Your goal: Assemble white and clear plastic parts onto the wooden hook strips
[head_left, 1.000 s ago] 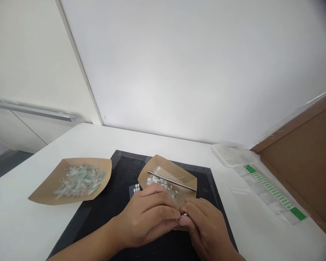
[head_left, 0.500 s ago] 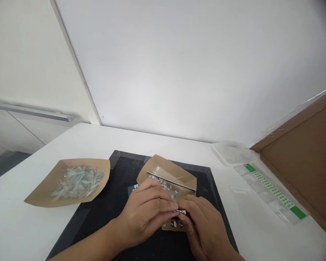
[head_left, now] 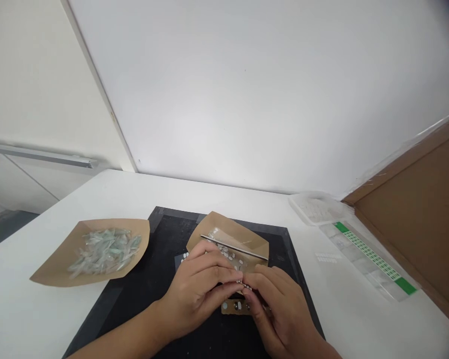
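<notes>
Fingertips of my left hand (head_left: 205,286) and my right hand (head_left: 279,306) are pinched together over the black mat (head_left: 149,319). Between them they hold a small strip (head_left: 244,285) with a row of tiny white and silvery bits; most of it is hidden by the fingers. Just below lies a brown strip (head_left: 230,308) with round shiny and whitish spots, partly covered by my right hand. Behind the hands sits a brown paper tray (head_left: 256,239) with small white oval pieces (head_left: 224,249) in it. A thin dark-edged stick, perhaps tweezers (head_left: 234,247), lies across this tray.
On the left, another brown tray (head_left: 56,264) holds a heap of clear and greenish slivers (head_left: 108,249). To the right are a clear case with a green-and-white label (head_left: 374,257), a translucent container (head_left: 316,207) and rows of small white pieces (head_left: 326,257). A white wall (head_left: 228,124) rises behind the table.
The view has shifted slightly. My fingertips have turned the small strip a little, and less of it shows. Both hands keep their pinch.
</notes>
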`<move>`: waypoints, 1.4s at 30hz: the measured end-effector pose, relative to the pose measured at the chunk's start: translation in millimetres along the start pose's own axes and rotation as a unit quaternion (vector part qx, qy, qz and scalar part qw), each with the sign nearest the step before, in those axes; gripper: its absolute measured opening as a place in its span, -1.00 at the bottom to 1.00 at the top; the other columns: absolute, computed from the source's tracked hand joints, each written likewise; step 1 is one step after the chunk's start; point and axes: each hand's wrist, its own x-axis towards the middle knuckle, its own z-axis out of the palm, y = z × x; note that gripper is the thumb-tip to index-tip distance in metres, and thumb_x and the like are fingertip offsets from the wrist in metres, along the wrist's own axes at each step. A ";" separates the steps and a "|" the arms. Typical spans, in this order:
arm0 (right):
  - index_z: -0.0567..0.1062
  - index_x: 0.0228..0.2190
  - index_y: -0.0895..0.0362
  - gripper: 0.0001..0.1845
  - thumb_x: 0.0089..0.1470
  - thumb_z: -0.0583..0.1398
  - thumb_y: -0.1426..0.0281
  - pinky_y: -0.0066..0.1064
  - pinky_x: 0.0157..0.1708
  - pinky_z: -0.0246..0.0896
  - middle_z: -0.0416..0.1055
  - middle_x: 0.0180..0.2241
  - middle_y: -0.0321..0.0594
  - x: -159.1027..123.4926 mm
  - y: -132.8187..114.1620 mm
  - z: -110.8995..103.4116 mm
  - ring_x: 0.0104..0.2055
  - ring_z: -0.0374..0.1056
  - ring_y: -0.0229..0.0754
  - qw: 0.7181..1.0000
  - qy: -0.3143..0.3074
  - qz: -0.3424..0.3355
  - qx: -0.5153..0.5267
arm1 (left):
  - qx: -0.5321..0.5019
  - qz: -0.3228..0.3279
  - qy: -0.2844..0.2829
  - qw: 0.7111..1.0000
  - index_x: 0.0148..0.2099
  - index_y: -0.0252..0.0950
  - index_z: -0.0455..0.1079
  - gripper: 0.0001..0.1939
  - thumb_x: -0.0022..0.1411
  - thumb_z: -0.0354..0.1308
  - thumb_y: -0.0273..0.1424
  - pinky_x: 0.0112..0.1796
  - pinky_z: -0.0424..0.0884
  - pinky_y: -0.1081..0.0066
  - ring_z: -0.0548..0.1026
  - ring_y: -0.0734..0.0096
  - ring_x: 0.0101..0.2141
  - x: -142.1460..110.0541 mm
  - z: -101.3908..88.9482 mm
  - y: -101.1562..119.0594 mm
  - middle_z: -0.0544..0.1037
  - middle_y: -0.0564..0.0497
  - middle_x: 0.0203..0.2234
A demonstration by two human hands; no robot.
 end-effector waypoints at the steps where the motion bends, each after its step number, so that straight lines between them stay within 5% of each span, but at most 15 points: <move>1: 0.41 -0.26 0.10 -0.87 0.36 0.11 0.51 -0.33 -0.36 0.09 0.42 -0.40 -0.25 0.1 0.0 -0.2 -0.39 0.28 -0.18 1.000 0.000 -0.005 0.001 | 0.000 0.002 -0.003 1.000 0.02 -0.35 0.53 -0.77 0.33 0.34 -0.59 -0.07 0.42 0.24 0.57 0.39 -0.27 -0.4 0.1 -0.3 0.66 -0.03 -0.28; 10: 0.42 -0.28 0.10 -0.85 0.36 0.11 0.51 -0.33 -0.36 0.06 0.42 -0.40 -0.25 -3.0 3.7 4.1 -0.40 0.26 -0.17 0.999 0.014 -0.033 -0.025 | -0.001 0.010 -0.013 1.000 0.05 -0.35 0.52 -0.75 0.34 0.31 -0.59 -0.03 0.40 0.23 0.57 0.40 -0.27 1.6 -0.9 1.0 0.66 -0.03 -0.27; 29: 0.34 -0.29 0.06 -0.75 0.46 -0.03 0.39 -0.40 -0.41 0.13 0.42 -0.42 -0.30 -9.6 -2.6 7.9 -0.42 0.33 -0.22 0.998 -0.032 0.040 0.039 | -0.026 -0.025 0.028 0.999 -0.09 -0.30 0.56 -0.85 0.30 0.38 -0.55 -0.12 0.44 0.25 0.58 0.42 -0.35 3.2 0.1 4.2 0.68 0.04 -0.34; 42: 0.33 -0.35 0.08 -0.80 0.35 0.07 0.52 -0.37 -0.41 0.00 0.38 -0.48 -0.34 -6.2 -2.6 8.3 -0.49 0.22 -0.24 0.999 0.023 -0.004 -0.042 | -0.043 -0.033 0.011 0.998 -0.12 -0.30 0.58 -0.80 0.23 0.37 -0.61 -0.04 0.44 0.15 0.53 0.46 -0.43 6.3 -3.2 7.7 0.66 0.02 -0.34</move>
